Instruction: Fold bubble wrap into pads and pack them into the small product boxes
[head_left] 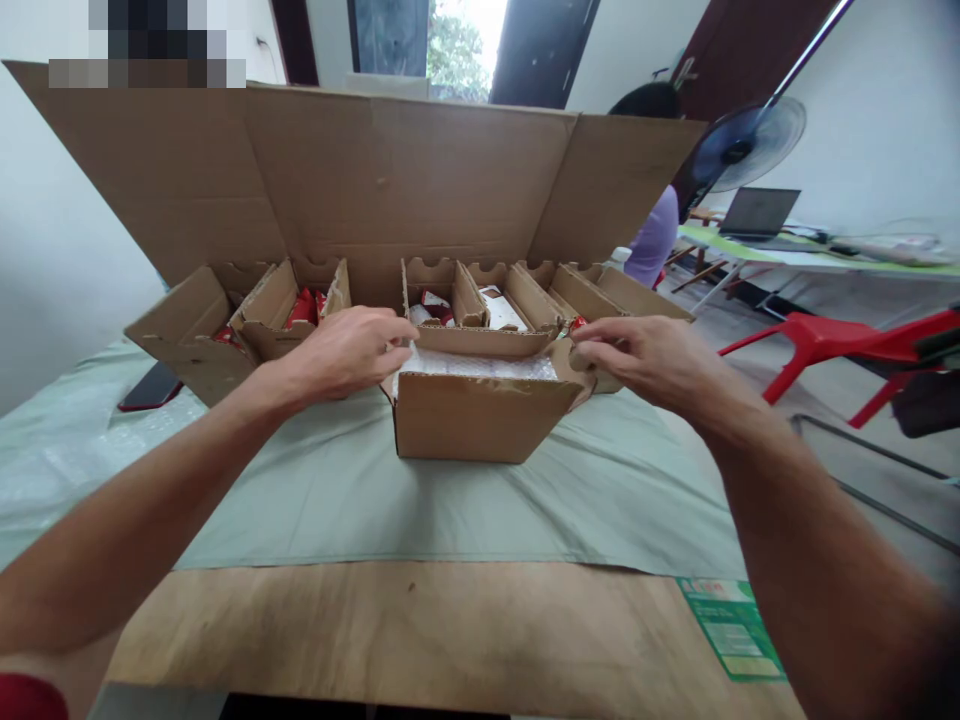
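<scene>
A small open cardboard box (469,418) stands in front of me on a pale green cloth, with clear bubble wrap (487,365) filling its top. My left hand (352,350) is at the box's left end, its fingers bent and closed around the upper edge. At the opposite end, my right hand (634,358) pinches the raised side flap, thumb and forefinger close together. Just behind is a row of cardboard compartments inside a large carton (420,180). Red packets (302,308) and a white packet (502,310) lie in some of them.
The pale green cloth (337,500) covers a wooden table (375,630). A phone (150,387) and loose bubble wrap lie left; a green printed sheet (731,630) is front right. Beyond are a red stool (840,345), a fan (750,145), a laptop (761,215) and a person in purple (654,240).
</scene>
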